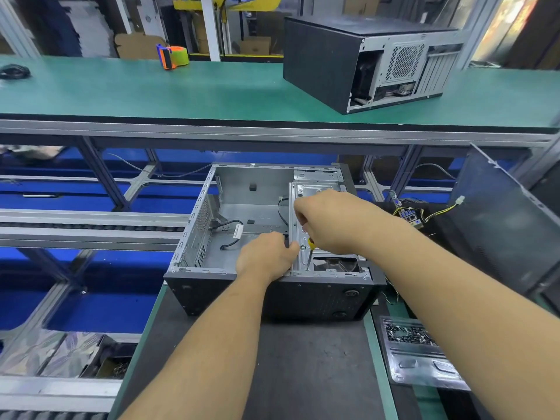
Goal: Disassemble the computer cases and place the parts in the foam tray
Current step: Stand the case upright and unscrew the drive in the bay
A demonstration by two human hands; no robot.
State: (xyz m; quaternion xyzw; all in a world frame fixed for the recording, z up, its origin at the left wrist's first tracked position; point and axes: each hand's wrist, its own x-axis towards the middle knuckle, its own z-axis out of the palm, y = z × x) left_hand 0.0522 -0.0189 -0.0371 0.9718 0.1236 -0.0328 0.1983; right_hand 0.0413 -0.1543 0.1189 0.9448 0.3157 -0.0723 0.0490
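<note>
Inside the open computer case [242, 207], on the dark mat at the near edge of the bench, item one is the metal drive bracket [298, 228] along the right-hand side, its long axis running away from me. Item two: my right hand [330, 219], fingers curled tight around a yellow-handled screwdriver [310, 248]; the shaft points down and slightly toward me, the tip at the near end of the bracket. Whether it sits in a screw I cannot tell. Item three: my left hand [266, 256], just left of the shaft, fingers bent over the bracket's left edge, seemingly steadying it; the fingertips are hidden. Item four: a loose black cable [230, 234] on the case floor, left of both hands. Judgement: my right hand is nearer the fastener, which lies directly below its fingers, so the turn belongs to it. No foam tray identified.
</note>
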